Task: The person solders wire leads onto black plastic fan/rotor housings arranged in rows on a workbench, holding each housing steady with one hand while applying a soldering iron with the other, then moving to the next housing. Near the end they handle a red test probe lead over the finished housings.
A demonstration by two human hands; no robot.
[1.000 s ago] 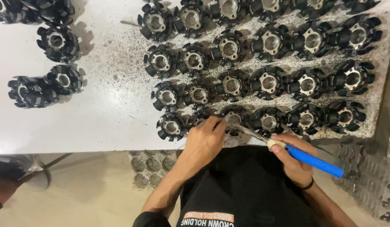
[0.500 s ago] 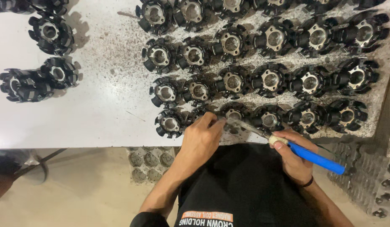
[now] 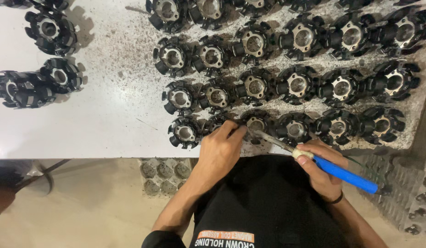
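The left hand [image 3: 221, 149] pinches a black toothed metal ring part [image 3: 256, 123] at the white table's [image 3: 84, 133] near edge; the right hand [image 3: 321, 167] grips a blue-handled file [image 3: 314, 160], long axis pointing up-left; a slip could likely nick fingertips [image 3: 240, 131].

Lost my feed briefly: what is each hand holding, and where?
Right hand grips the blue-handled tool by its handle; left hand steadies a black part.

Left hand [image 3: 222, 149] slid slightly left, blue-handled tool [image 3: 330, 167] tip closer to part [image 3: 255, 123]
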